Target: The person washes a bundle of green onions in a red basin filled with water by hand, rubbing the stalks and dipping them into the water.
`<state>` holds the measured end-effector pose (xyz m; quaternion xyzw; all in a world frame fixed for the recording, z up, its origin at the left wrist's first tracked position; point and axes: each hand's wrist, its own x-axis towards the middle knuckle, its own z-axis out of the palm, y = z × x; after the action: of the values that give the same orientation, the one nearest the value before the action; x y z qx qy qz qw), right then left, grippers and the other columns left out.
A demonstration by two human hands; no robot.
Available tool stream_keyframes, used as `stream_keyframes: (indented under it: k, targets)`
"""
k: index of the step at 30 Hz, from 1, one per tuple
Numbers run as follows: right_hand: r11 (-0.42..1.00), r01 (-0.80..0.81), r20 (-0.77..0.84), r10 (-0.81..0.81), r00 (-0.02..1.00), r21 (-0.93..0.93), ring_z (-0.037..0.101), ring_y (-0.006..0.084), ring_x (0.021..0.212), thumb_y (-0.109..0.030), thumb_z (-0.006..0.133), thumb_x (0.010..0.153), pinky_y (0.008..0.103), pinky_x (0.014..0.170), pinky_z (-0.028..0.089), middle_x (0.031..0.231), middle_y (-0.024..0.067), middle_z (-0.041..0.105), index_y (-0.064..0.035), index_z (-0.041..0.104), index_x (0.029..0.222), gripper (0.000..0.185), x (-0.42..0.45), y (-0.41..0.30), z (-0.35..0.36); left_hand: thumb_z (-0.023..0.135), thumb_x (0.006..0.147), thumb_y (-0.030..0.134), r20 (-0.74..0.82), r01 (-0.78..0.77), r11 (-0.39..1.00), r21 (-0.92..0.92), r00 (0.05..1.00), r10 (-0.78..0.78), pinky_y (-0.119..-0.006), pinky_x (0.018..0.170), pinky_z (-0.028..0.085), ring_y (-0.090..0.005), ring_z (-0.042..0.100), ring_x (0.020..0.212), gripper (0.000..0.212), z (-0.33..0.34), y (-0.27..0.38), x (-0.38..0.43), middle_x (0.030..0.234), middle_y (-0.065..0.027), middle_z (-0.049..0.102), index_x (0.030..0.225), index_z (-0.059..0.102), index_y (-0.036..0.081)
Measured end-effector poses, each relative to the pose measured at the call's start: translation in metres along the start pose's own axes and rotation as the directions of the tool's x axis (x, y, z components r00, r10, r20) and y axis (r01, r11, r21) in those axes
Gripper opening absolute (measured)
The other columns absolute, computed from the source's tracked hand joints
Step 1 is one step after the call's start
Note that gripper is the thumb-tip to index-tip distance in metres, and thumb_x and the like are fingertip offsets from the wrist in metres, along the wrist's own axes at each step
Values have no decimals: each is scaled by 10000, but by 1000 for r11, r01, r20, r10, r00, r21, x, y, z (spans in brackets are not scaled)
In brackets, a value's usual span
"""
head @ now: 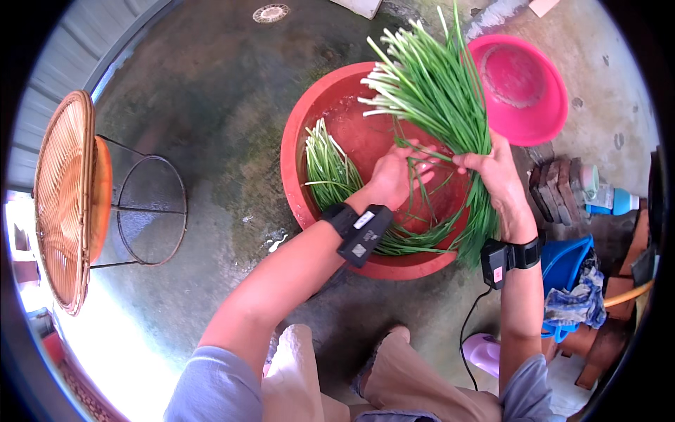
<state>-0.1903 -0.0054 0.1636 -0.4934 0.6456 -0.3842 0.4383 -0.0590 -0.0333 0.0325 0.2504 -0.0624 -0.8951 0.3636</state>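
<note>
A thick bunch of garlic chives (437, 95) is gripped near its middle by my right hand (490, 169). Its white stem ends point up and left, and its leaf tips hang over the right rim of a round red plastic tub (295, 142). Over the tub is my left hand (398, 174), its fingers apart among a few loose green leaves (422, 192). Whether it pinches any of them I cannot tell. More chives (329, 163) lie inside along the tub's left and lower wall, partly hidden by my left wrist. Shallow water seems to cover the tub's bottom.
A pink basin (527, 126) stands beyond the tub at right. Stacked bricks (553, 190), a blue bottle (622, 202) and a blue bucket (564, 258) with a cloth (577, 300) line the right side. At left, a woven bamboo tray (63, 200) adjoins a metal stand (153, 211).
</note>
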Motion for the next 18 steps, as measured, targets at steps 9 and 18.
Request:
stream_keyframes:
  k: [9, 18]
  targets:
    - [977, 199, 159, -186, 970, -71, 625, 208, 920, 94, 622, 722, 336, 802, 513, 1079, 102, 632, 40, 498, 1236, 532, -3, 47, 27, 581, 887, 435, 226, -277, 956, -92, 930, 291, -412, 1022, 347, -234, 491, 1174, 490, -2, 42, -22, 1212, -88, 560, 1215, 499, 80]
    - [498, 291, 270, -116, 956, -817, 573, 426, 975, -86, 721, 716, 501, 818, 477, 1120, 234, 547, 34, 300, 1352, 771, -23, 75, 62, 749, 736, 50, 63, -449, 866, 218, 892, 447, -332, 853, 488, -175, 568, 1017, 542, -10, 58, -25, 1120, -62, 578, 1207, 481, 53]
